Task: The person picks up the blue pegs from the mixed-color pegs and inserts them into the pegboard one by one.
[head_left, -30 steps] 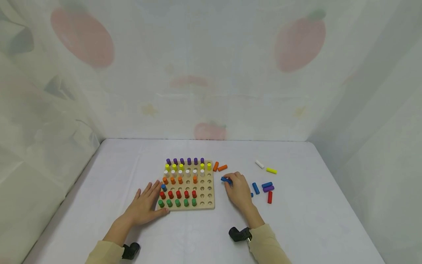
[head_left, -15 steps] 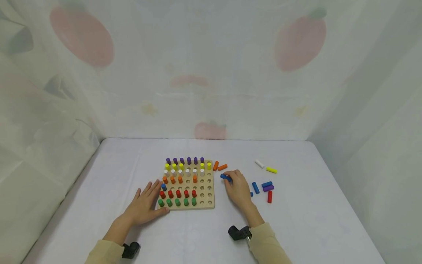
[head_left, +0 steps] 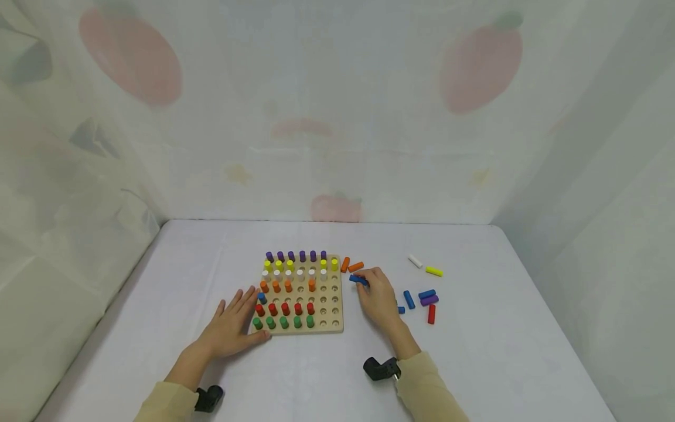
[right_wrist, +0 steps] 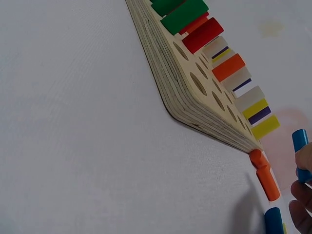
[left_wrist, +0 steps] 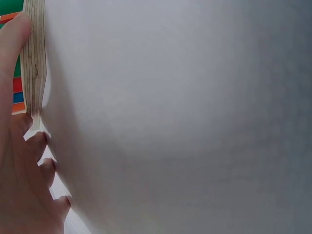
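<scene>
In the head view a square wooden pegboard bears rows of upright pegs: purple, yellow, white, orange, one blue peg, red and green. My left hand lies along its left side with fingers spread and straight. The left thumb rests at the board's front left corner, and the left wrist view has it against the plywood edge. To the right of the board, my right hand pinches a blue peg between thumb and fingertips. That peg is raised above the tabletop in the right wrist view.
Two orange pegs lie just off the board's right edge. Farther right are a white peg, a yellow peg, loose blue pegs, a purple peg and a red peg. Bare holes show along the board's right side.
My right hand has moved slightly up and left with the blue peg, nearer the board, uncovering more of a loose blue peg beside it. My left hand keeps its place.
</scene>
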The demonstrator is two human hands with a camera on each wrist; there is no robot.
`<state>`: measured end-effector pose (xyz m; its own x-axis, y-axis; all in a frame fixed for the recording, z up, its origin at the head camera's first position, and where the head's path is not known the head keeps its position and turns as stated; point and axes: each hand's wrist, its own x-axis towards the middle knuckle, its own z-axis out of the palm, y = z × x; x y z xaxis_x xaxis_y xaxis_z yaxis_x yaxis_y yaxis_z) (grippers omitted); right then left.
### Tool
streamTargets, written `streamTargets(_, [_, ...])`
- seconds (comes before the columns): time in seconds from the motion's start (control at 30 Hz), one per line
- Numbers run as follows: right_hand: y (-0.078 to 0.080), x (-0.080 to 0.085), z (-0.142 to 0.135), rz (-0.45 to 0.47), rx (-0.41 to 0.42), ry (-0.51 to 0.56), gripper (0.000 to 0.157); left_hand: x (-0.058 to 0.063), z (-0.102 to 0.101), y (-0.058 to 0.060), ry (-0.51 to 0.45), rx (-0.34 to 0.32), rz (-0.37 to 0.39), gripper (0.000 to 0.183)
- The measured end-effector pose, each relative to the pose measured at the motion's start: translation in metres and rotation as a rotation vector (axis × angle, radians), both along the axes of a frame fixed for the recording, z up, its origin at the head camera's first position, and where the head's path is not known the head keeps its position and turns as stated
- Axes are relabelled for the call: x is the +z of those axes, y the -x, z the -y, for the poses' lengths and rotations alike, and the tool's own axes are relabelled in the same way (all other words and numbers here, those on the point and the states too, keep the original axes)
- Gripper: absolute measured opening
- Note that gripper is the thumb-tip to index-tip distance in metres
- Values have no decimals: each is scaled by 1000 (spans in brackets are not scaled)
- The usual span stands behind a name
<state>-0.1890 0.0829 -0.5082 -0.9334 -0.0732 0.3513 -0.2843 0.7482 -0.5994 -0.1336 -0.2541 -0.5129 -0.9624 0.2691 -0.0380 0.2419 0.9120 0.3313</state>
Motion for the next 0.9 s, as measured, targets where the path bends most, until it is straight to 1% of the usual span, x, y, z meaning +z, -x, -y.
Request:
streamTargets(0.13, [1,1,1,-17,19,3,22,0,0,0,7,1,-1,103])
streamTargets(0.4, [2,5,5,46,21,1,26,2,0,0,0,1,-9,102])
streamTargets(0.57, [2,5,7,41,24,-2,28,4,-1,-1,0,2,-4,102])
streamTargets(0.7, [2,5,9,35,32,-7,26,6,-2,-2,-2,5,6,101])
streamTargets(0.9, [3,6,12,33,41,-14,22,5,-2,-1,1,3,2,102])
